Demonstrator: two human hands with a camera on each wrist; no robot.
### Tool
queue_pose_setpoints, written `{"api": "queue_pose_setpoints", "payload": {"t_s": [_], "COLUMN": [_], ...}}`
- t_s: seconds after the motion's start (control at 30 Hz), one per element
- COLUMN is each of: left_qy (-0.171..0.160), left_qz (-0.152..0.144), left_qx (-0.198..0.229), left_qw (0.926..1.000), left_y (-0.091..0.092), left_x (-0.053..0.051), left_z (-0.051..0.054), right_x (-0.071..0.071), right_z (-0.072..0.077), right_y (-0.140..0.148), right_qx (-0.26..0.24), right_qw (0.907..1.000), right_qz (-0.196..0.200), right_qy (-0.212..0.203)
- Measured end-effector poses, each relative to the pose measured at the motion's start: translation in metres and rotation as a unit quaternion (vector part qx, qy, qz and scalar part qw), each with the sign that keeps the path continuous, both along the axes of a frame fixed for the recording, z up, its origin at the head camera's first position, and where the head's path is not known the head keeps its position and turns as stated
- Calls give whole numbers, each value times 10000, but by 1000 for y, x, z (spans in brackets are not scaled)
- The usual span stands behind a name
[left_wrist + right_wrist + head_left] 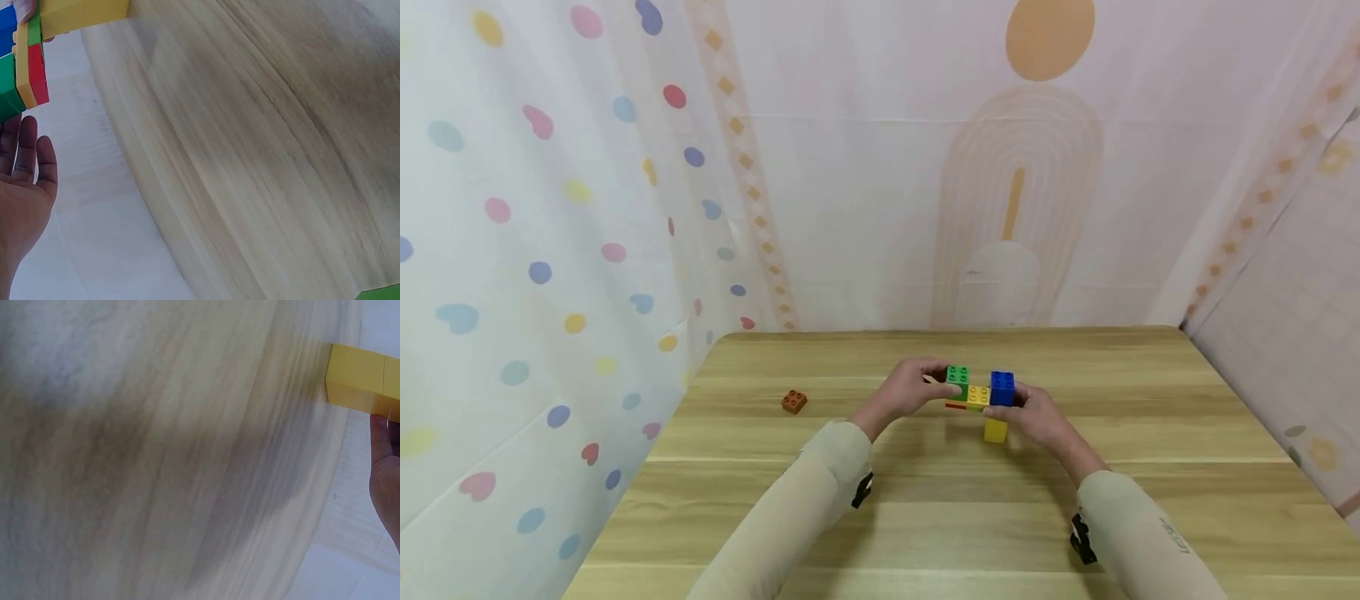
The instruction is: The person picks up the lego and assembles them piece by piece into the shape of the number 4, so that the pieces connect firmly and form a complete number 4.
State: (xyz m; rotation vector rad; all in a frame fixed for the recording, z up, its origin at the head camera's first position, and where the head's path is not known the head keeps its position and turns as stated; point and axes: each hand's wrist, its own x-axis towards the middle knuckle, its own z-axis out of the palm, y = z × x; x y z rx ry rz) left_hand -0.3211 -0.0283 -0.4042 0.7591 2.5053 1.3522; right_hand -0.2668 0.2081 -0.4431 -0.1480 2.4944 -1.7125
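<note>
Both hands hold one structure of joined toy building bricks over the table. My left hand [908,388] pinches the green brick [957,375] at its left end, thumb on the front. At the other end my right hand [1037,415] grips the blue brick [1002,385], thumb in front and fingers partly hidden behind. A studded yellow brick [978,395] lies between them, with a red brick [37,74] and a light green one [34,26] under it. Below the blue brick, yellow bricks [355,370] form a column pointing down.
A loose orange-brown brick [794,402] sits on the wooden table [955,533], left of the hands. Patterned curtains [865,167] hang behind and beside the table. A green edge [382,294] shows in the left wrist view's corner; its kind is unclear.
</note>
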Motion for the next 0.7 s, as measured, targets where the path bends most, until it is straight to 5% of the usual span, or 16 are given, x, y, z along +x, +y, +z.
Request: {"api": "queue_pose_setpoints", "payload": {"t_s": [0.7], "left_qy": [103], "left_qz": [77], "left_qx": [69], "left_qw": [9999], "left_y": [-8], "left_x": [8], "left_z": [-2], "right_x": [2], "right_z": [-5], "right_y": [-8], "right_qx": [-85], "right_qw": [10000], "right_qz": [-14], "right_qy": [-14]}}
